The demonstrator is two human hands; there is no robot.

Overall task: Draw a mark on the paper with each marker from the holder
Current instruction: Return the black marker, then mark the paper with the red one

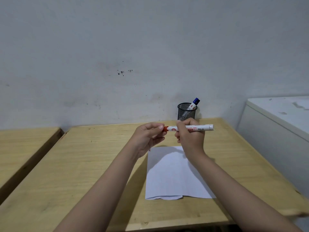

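I hold a white marker [203, 127] level above the desk, its red cap [165, 128] pointing left. My right hand [189, 136] is wrapped around the barrel. My left hand [148, 137] pinches the red cap between thumb and fingers; most of the cap is hidden by them. Below the hands a white sheet of paper [173, 174] lies flat on the desk, with a small red mark [149, 150] at its far left corner. A black mesh holder [187, 111] stands at the desk's back edge with a blue-capped marker [194, 103] leaning in it.
The wooden desk [83, 164] runs up to a grey wall. A second wooden desk [21, 144] stands to the left across a narrow gap. A white cabinet [275, 124] stands close on the right.
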